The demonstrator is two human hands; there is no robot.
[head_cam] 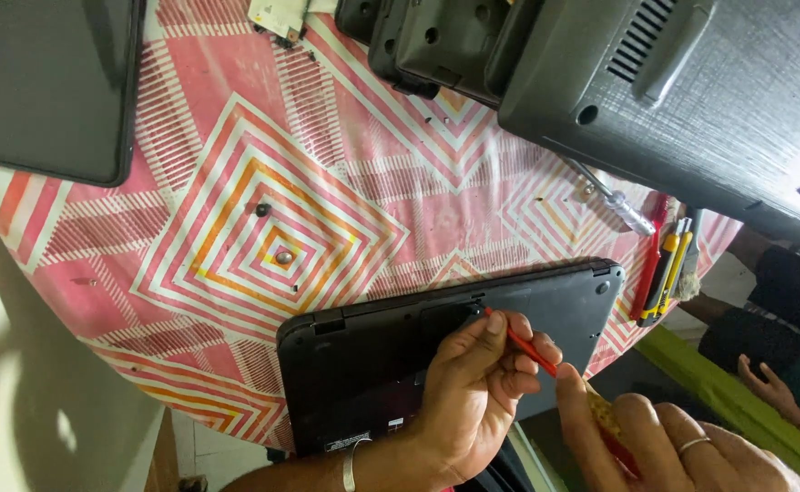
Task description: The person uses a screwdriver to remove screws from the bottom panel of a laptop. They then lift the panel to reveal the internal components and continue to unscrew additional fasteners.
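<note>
hands on an upturned laptop

head view: the left hand (pixel 477 387) rests on a black laptop (pixel 391 364) at the patterned surface's (pixel 236 182) near edge, fingers (pixel 500 333) curled, steadying a red screwdriver (pixel 536 353) gripped by the right hand (pixel 664 446). a white rectangular label (pixel 345 445) sits on its near corner.

Bright daylight, glare at right edge, soft shadows left.

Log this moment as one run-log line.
left hand: steadies red screwdriver shaft | right hand: grips handle | tip: on black laptop rear edge | surface: patterned tablecloth
</note>
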